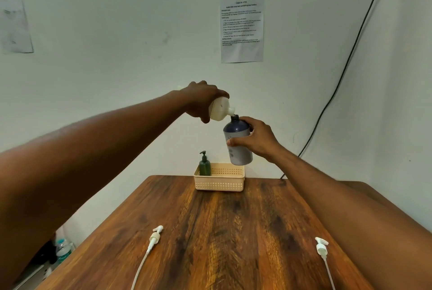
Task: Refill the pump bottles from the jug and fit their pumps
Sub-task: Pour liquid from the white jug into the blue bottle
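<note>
Above table's far edge (210,176), left hand (201,100) tilting jug (219,109), spout beside bottle (238,140) mouth

Wall sheet (242,28): txt mostly illegible

A dark, streaky wooden table (222,231) stands against a pale wall (117,44) in a room corner. A printed sheet (242,28) is taped above the table's far edge, a second faded paper (16,28) hangs left, and a black cable (346,60) trails down the right-hand wall.
</note>
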